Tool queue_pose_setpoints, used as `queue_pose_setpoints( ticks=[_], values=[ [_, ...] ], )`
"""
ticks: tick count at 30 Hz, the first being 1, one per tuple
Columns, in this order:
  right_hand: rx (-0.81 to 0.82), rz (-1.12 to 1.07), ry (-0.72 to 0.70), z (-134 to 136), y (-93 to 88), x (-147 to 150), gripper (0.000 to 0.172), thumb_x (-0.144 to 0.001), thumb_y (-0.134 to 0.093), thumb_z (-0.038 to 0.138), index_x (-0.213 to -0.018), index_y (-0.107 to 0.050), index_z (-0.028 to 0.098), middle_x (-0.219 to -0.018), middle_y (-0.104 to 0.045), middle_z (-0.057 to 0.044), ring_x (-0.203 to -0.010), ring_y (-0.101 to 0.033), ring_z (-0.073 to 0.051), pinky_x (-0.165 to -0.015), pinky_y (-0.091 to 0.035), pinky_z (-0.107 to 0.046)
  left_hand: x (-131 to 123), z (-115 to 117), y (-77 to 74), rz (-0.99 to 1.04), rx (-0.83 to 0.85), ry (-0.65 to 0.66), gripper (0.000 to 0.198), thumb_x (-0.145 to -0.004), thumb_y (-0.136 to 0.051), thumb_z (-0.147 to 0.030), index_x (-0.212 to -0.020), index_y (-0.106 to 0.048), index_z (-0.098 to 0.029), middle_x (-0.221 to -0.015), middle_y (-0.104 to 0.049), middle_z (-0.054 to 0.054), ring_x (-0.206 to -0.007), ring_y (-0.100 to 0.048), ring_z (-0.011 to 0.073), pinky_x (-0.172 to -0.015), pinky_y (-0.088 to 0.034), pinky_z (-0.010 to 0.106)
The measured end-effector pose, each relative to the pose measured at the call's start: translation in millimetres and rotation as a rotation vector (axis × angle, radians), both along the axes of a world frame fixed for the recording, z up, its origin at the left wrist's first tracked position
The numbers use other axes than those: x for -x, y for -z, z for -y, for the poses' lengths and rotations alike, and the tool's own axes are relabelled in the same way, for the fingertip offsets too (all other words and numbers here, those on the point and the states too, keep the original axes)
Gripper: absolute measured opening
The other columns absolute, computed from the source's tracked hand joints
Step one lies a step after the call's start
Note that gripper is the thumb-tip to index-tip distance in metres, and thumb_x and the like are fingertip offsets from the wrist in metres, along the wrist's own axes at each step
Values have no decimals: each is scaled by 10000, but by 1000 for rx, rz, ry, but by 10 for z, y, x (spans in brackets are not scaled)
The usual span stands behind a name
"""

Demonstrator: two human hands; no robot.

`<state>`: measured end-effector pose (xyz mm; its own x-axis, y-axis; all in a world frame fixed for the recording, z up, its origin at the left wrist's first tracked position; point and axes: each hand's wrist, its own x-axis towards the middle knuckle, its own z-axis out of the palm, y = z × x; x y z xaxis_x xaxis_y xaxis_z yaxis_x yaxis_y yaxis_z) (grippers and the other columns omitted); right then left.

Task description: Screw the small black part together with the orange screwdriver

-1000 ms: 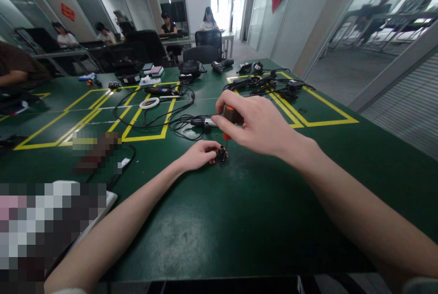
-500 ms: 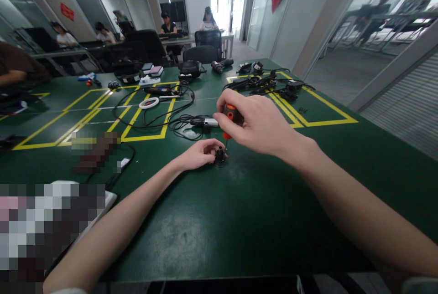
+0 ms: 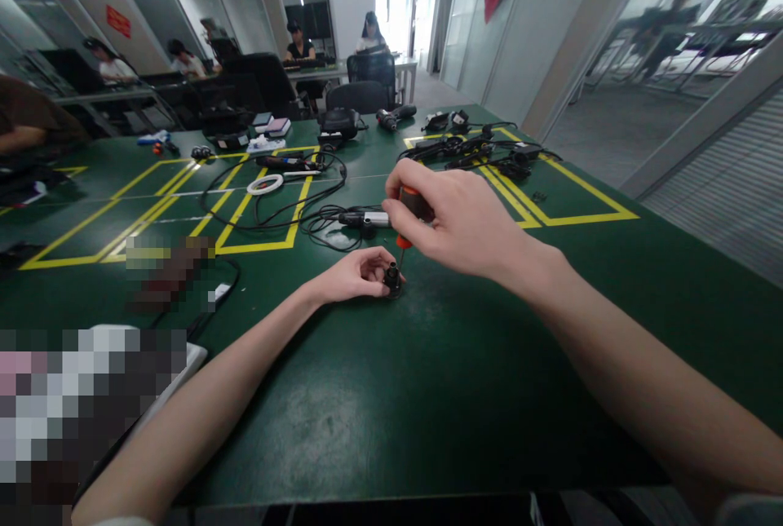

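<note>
My left hand [image 3: 353, 275] rests on the green table [image 3: 428, 395], its fingers pinched round a small black round part [image 3: 392, 279] that sits on the tabletop. Directly above it my right hand [image 3: 456, 220] grips an orange-handled screwdriver [image 3: 409, 208] held upright. The screwdriver's thin shaft points down into the top of the black part. Most of the handle is hidden inside my fingers.
Black cables [image 3: 287, 200], a white ring [image 3: 267, 183] and a small silver-black device [image 3: 365, 219] lie inside yellow taped squares behind my hands. More cables and black gear [image 3: 483, 152] sit at the back right. A power drill [image 3: 391, 116] lies farther back. Several people sit at far desks.
My right hand has turned slightly on the screwdriver handle and my left-hand fingers have shifted round the black part. Both hands stay in the same place.
</note>
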<state>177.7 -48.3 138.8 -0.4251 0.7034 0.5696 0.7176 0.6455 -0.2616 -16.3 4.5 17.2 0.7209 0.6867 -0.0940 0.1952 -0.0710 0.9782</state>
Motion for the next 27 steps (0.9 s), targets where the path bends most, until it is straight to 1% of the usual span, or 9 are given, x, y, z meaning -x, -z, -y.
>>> queue_pose_setpoints(
  ticks=[4,6,9,13,16,19,22,25,27],
  values=[
    [-24,-7,-2,4,4,2,176,-896,-493,245,-983,-637,192,-741,-632,-19,-615,-474,-173,-623,-281,-309,3,4,-21,-44,-19,-4,485,-678,-841,-313,-1065,-635,-106,-1007,-751,82,-693,-543,76,-684,-430,237],
    [-24,-4,-3,6,1,1,184,-928,-497,310,-938,-637,191,-742,-626,-27,-631,-484,-177,-628,-285,-310,3,8,-29,-53,-21,-4,481,-688,-845,-325,-1066,-646,-104,-982,-746,73,-702,-548,77,-694,-437,237],
    [-15,11,9,3,-1,0,258,-973,-497,400,-909,-634,191,-703,-596,-17,-619,-479,-173,-619,-272,-306,0,14,-43,-55,-22,-5,458,-685,-847,-319,-1044,-655,-108,-967,-738,62,-694,-545,72,-699,-447,237],
    [-23,6,4,2,7,1,175,-927,-491,270,-989,-635,192,-704,-598,-4,-589,-449,-163,-610,-268,-304,-5,19,-51,-57,-24,-13,421,-675,-849,-306,-1004,-673,-111,-879,-713,28,-671,-532,69,-682,-444,230],
    [-26,-9,-9,11,4,2,191,-858,-511,225,-1003,-632,194,-706,-600,2,-577,-431,-161,-608,-273,-305,-9,21,-48,-58,-24,-21,421,-667,-851,-298,-1007,-689,-109,-815,-690,6,-665,-524,71,-672,-438,225],
    [-8,-10,-19,20,-10,3,161,-911,-515,302,-939,-633,195,-686,-584,1,-575,-438,-162,-611,-271,-308,-13,23,-47,-61,-23,-25,426,-657,-849,-300,-1005,-697,-106,-811,-687,4,-670,-525,73,-679,-439,227],
    [11,-6,-7,18,-17,7,229,-966,-507,383,-906,-631,200,-656,-564,4,-576,-458,-165,-608,-262,-307,-19,25,-45,-67,-23,-22,418,-660,-837,-297,-1002,-706,-97,-821,-688,10,-663,-518,70,-680,-431,229],
    [-8,-6,6,10,-7,7,170,-934,-509,305,-967,-639,200,-664,-573,8,-573,-453,-166,-603,-261,-303,-28,23,-34,-73,-21,-15,418,-665,-825,-299,-1010,-719,-88,-806,-679,7,-652,-506,67,-668,-413,230],
    [-24,-6,6,10,0,5,191,-881,-516,255,-1013,-642,196,-689,-592,3,-579,-453,-169,-604,-266,-305,-35,20,-25,-71,-19,-13,434,-660,-819,-296,-1030,-724,-90,-801,-674,1,-648,-497,66,-665,-406,230]
  ],
)
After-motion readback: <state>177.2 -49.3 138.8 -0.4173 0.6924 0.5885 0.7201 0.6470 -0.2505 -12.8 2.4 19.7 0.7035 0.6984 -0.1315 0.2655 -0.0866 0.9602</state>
